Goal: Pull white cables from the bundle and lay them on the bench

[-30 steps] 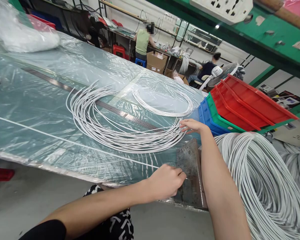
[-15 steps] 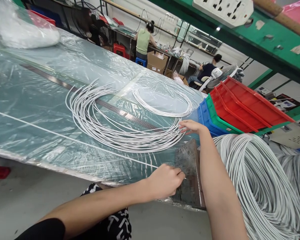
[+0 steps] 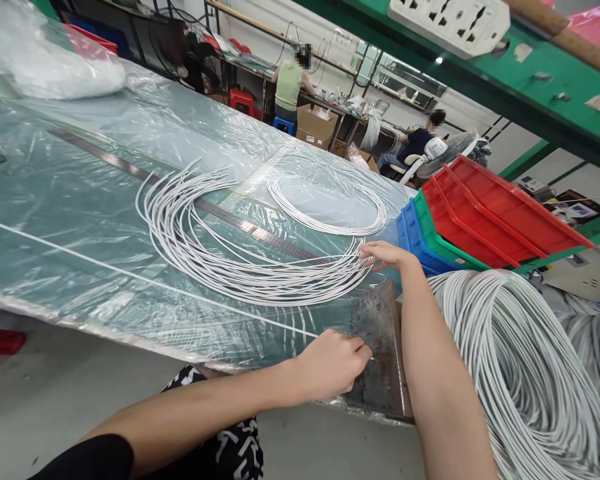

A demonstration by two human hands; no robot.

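My left hand (image 3: 334, 363) is closed around a white cable (image 3: 180, 282), which runs taut across the table to the left edge of the view. Its fingers rest just over a dark metal plate (image 3: 375, 333) at the table's corner. Farther back, my right hand (image 3: 384, 255) reaches out with fingers extended at the right end of a loose bundle of cut white cables (image 3: 260, 283). The fingertips touch or hover over those cables; I cannot tell which. Behind the bundle lies a smaller curved bundle of white cables (image 3: 325, 225).
A steel ruler (image 3: 250, 230) lies under the bundle on the plastic-covered table (image 3: 80, 220). Stacked red, green and blue bins (image 3: 495, 213) stand at right, above big cable coils (image 3: 520, 360). A power strip (image 3: 450, 23) hangs overhead. Two people sit at a far bench.
The view has shifted very slightly. Both hands and the cables keep practically the same positions.
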